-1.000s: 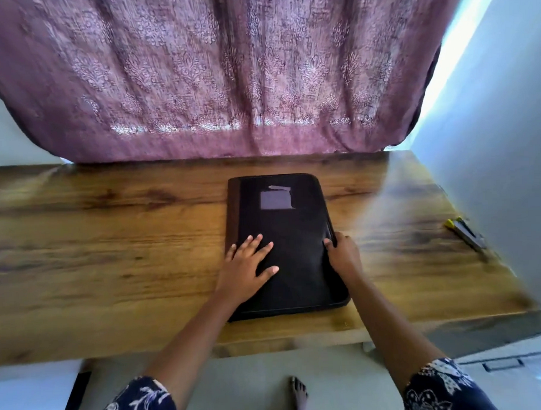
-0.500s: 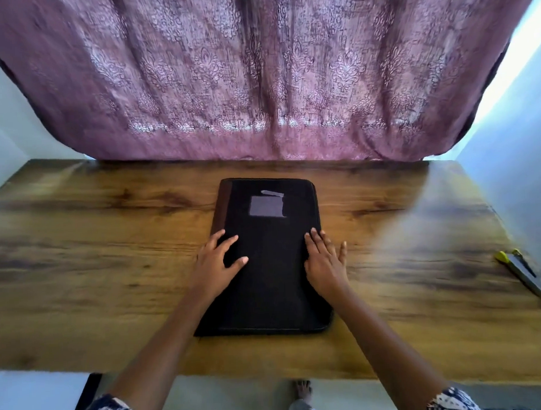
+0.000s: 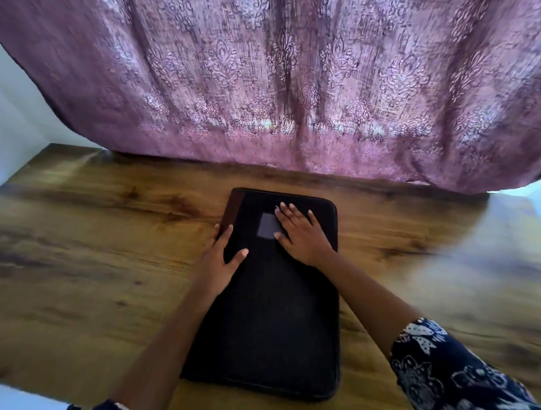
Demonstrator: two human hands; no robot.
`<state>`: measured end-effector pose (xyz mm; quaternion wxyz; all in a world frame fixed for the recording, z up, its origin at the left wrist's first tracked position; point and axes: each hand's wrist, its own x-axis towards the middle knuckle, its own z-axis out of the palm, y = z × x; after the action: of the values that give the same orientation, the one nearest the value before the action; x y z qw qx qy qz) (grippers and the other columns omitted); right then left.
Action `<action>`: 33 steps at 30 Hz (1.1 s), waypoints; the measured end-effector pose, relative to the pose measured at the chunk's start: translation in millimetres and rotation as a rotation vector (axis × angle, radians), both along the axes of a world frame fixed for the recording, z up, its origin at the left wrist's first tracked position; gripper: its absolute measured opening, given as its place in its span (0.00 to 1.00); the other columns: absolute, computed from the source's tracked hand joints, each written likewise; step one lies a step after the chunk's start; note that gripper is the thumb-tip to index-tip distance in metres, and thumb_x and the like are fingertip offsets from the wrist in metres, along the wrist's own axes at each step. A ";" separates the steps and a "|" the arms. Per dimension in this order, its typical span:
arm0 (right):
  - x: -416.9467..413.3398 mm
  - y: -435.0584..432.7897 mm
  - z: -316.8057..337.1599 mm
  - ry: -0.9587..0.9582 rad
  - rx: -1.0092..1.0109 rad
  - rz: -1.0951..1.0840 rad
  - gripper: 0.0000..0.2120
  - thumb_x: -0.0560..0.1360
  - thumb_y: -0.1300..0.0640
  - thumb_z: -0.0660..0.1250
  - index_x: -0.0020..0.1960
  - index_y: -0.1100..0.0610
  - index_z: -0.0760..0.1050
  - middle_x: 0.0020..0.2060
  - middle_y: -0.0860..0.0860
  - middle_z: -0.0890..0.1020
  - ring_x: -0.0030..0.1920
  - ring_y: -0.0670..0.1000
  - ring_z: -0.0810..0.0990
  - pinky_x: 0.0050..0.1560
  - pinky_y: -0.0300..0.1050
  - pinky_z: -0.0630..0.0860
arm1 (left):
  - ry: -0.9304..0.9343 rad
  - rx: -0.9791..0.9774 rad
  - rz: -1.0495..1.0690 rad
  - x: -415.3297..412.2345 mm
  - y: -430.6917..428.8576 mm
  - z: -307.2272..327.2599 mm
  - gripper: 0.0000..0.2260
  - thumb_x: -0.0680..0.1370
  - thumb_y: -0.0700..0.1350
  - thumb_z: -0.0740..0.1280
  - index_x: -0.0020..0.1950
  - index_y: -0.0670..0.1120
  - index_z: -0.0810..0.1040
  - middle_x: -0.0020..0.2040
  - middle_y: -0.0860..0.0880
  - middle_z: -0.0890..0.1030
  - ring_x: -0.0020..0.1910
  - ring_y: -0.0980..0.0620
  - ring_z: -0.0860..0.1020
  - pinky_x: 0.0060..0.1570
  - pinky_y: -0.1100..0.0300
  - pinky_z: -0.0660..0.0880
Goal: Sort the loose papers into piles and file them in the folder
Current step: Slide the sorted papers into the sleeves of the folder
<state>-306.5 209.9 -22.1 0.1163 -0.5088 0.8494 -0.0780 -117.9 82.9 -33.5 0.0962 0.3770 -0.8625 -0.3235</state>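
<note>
A closed black zip folder [image 3: 276,321] with a brown spine lies flat on the wooden table [image 3: 81,272], its long side running away from me. A small grey label [image 3: 267,224] sits on its cover. My left hand [image 3: 220,261] rests along the folder's left edge, fingers straight, thumb spread onto the cover. Flat on the upper cover lies my right hand [image 3: 299,231], its fingers spread beside the label. No loose papers are in view.
A purple patterned curtain [image 3: 290,96] hangs behind the table's far edge. Pale walls stand at the left and right. The near table edge runs below the folder.
Both hands have slid up the folder toward its far end; the right hand moved from the right edge onto the cover by the label. The camera came closer and the tool at right left view.
</note>
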 end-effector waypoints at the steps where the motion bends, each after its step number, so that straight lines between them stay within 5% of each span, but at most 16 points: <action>1: 0.1 -0.8 -2.6 0.015 -0.013 0.004 0.28 0.82 0.44 0.48 0.79 0.52 0.45 0.78 0.47 0.46 0.77 0.47 0.43 0.74 0.54 0.39 | 0.019 0.011 0.010 -0.9 -1.0 -0.3 0.30 0.76 0.59 0.66 0.76 0.56 0.61 0.78 0.49 0.58 0.75 0.49 0.60 0.71 0.53 0.62; 5: -6.4 -4.5 -2.8 0.041 -0.078 -0.013 0.27 0.81 0.44 0.53 0.77 0.51 0.55 0.77 0.48 0.56 0.77 0.49 0.53 0.74 0.54 0.49 | 0.043 0.009 0.007 -4.8 -1.1 5.7 0.29 0.76 0.58 0.67 0.76 0.56 0.63 0.78 0.50 0.57 0.76 0.50 0.59 0.71 0.54 0.61; 9: -31.9 -35.4 25.9 -0.032 -0.188 -0.066 0.15 0.80 0.49 0.56 0.61 0.54 0.73 0.60 0.54 0.76 0.60 0.57 0.74 0.58 0.52 0.69 | 0.023 0.022 -0.033 0.7 -1.6 7.5 0.30 0.76 0.57 0.68 0.76 0.55 0.64 0.78 0.49 0.57 0.76 0.50 0.59 0.70 0.54 0.62; 16: -76.4 -116.8 28.8 -0.434 -0.137 0.045 0.14 0.78 0.70 0.56 0.56 0.65 0.78 0.58 0.58 0.80 0.58 0.55 0.77 0.59 0.44 0.70 | -0.030 -0.097 0.035 -24.9 -19.2 19.1 0.22 0.75 0.52 0.70 0.68 0.53 0.72 0.64 0.47 0.71 0.63 0.45 0.73 0.61 0.52 0.71; 18: -83.7 -130.6 29.8 -0.504 -0.131 0.088 0.13 0.78 0.71 0.56 0.55 0.66 0.78 0.54 0.56 0.81 0.52 0.51 0.77 0.57 0.41 0.70 | -0.096 -0.163 -0.047 -44.8 -29.6 21.3 0.25 0.76 0.56 0.67 0.72 0.53 0.68 0.68 0.46 0.69 0.67 0.44 0.69 0.65 0.52 0.68; 22: -98.3 -155.1 23.6 -0.592 -0.015 0.167 0.15 0.73 0.77 0.57 0.56 0.71 0.76 0.45 0.54 0.79 0.42 0.46 0.75 0.48 0.38 0.72 | -0.244 -0.187 -0.176 -68.8 -43.8 10.9 0.35 0.76 0.66 0.60 0.79 0.56 0.53 0.80 0.50 0.50 0.78 0.48 0.52 0.73 0.47 0.60; 25: -108.4 -168.3 23.3 -0.579 0.047 0.264 0.15 0.72 0.75 0.63 0.57 0.66 0.78 0.51 0.57 0.81 0.48 0.48 0.76 0.56 0.40 0.73 | -0.283 -0.199 -0.176 -68.0 -41.5 5.3 0.45 0.67 0.77 0.55 0.79 0.58 0.49 0.80 0.51 0.45 0.78 0.49 0.46 0.74 0.48 0.57; 28: -110.9 -180.4 29.4 -0.559 0.155 0.407 0.15 0.73 0.72 0.66 0.59 0.64 0.78 0.50 0.53 0.80 0.45 0.42 0.76 0.45 0.24 0.70 | -0.275 -0.246 -0.220 -68.0 -40.3 3.9 0.48 0.61 0.80 0.49 0.78 0.62 0.47 0.80 0.51 0.43 0.78 0.50 0.43 0.75 0.48 0.52; 33: -113.3 -199.2 20.6 -0.503 0.114 0.481 0.13 0.72 0.70 0.68 0.56 0.63 0.80 0.49 0.53 0.81 0.51 0.48 0.76 0.48 0.30 0.70 | -0.261 -0.276 -0.229 -69.1 -42.9 0.1 0.46 0.61 0.80 0.50 0.77 0.64 0.48 0.80 0.54 0.43 0.78 0.53 0.42 0.76 0.47 0.48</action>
<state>-419.8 10.7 -1.4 0.3651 -0.6519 0.6530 -0.1239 -187.0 40.0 -33.3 -0.0031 0.2985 -0.9410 -0.1594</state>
